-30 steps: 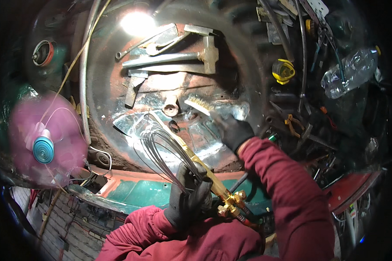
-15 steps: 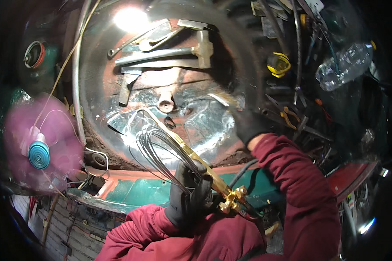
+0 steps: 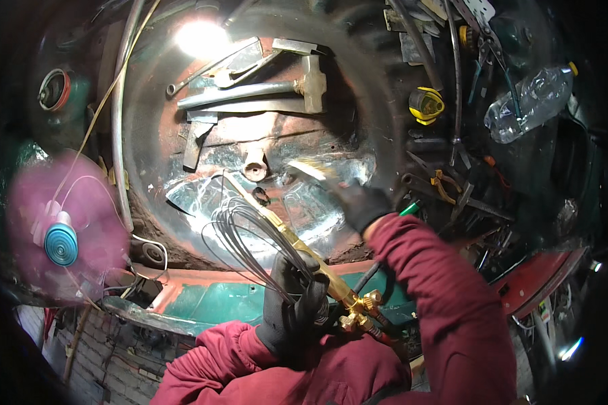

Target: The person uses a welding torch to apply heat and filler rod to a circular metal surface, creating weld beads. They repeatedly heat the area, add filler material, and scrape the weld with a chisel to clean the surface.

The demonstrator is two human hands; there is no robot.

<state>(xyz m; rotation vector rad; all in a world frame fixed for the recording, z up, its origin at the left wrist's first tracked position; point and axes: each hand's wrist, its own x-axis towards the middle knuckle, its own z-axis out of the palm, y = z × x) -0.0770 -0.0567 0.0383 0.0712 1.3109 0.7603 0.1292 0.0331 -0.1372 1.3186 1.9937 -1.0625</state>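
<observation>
In my gloved left hand [image 3: 292,297], closed near the middle of the view, are a brass gas torch [image 3: 336,285] with valve knobs and a loose coil of thin grey wire [image 3: 231,226]. The torch's thin tube slants up and left over the metal pan. My gloved right hand [image 3: 365,204] is closed round a brush [image 3: 309,169] with pale, motion-blurred bristles; a green handle end sticks out behind the hand. The brush is over the scuffed, bare-metal patch [image 3: 304,209] on the right of the pan; whether it touches is unclear.
A hammer [image 3: 311,84], a wrench and metal strips lie at the pan's far side under a bright lamp [image 3: 201,39]. Pliers [image 3: 446,185], a tape measure [image 3: 425,106] and a plastic bottle [image 3: 534,101] lie right. A pink respirator with a blue-green disc [image 3: 61,244] is at left.
My right hand has moved left with the brush, further over the scuffed patch, and the green handle end now shows. My left hand keeps its hold on the torch and wire.
</observation>
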